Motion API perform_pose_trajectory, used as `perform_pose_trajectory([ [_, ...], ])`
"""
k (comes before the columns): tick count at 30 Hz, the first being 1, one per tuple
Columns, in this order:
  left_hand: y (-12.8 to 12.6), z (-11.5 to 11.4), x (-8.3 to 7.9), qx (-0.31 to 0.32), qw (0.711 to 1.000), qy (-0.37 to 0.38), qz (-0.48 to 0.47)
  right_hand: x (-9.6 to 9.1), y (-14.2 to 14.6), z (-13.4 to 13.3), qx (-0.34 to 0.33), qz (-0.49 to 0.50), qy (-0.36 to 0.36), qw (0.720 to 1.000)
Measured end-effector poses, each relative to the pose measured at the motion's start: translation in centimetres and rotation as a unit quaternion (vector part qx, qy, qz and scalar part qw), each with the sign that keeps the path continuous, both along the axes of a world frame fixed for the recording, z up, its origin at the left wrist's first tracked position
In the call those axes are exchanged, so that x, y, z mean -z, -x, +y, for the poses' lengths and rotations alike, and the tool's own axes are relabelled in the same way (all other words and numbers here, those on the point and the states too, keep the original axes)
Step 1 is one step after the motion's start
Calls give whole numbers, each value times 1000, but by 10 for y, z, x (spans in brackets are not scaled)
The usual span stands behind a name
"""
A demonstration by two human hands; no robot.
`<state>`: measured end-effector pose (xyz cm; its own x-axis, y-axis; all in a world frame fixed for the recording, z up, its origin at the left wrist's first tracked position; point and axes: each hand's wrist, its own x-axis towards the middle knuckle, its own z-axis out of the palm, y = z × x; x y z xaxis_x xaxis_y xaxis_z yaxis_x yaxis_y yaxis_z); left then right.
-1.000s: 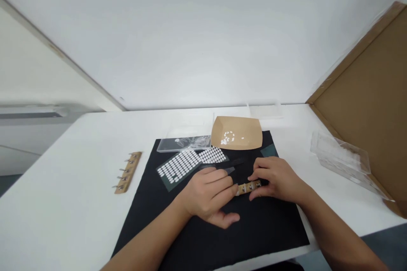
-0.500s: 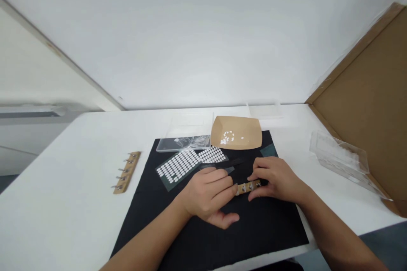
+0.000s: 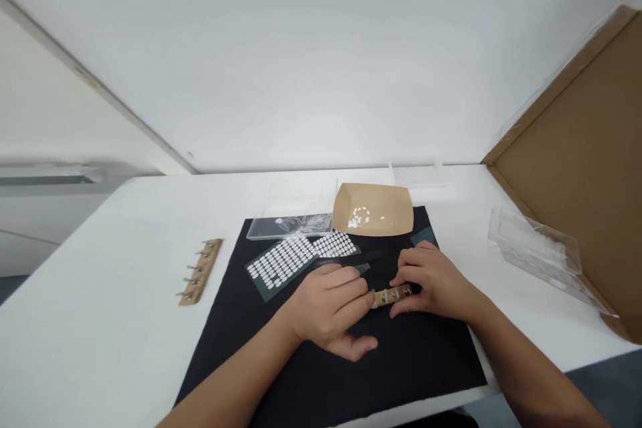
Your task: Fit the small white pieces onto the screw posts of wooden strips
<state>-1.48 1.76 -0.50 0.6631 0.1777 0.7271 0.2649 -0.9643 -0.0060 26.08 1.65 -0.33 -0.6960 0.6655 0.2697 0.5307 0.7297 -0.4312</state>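
A small wooden strip with metal pegs point(image 3: 392, 295) lies on a black mat point(image 3: 401, 361) between both hands. My right hand point(image 3: 435, 282) grips its right end with curled fingers. My left hand point(image 3: 331, 307) is closed at its left end, fingers pinched together on the strip's tip. A thin dark tool point(image 3: 361, 258) lies just behind my left hand. Sheets of small white oval stickers point(image 3: 283, 261) rest on the mat to the left.
A brown paper tray point(image 3: 396, 217) with several white bits stands at the mat's far edge. A second pegged wooden strip point(image 3: 200, 272) lies on the white table at left. Clear plastic trays point(image 3: 539, 247) sit right, beside a cardboard panel point(image 3: 586, 167).
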Motion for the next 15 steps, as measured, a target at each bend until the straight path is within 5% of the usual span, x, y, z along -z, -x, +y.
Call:
perform_pose_trajectory([
  [8,1,0,1,10,1000,11,14,4,1,1,7,-9,1,1000],
  [15,0,1,1,19,999,17,22,-13,0,-3,24,16,17,999],
])
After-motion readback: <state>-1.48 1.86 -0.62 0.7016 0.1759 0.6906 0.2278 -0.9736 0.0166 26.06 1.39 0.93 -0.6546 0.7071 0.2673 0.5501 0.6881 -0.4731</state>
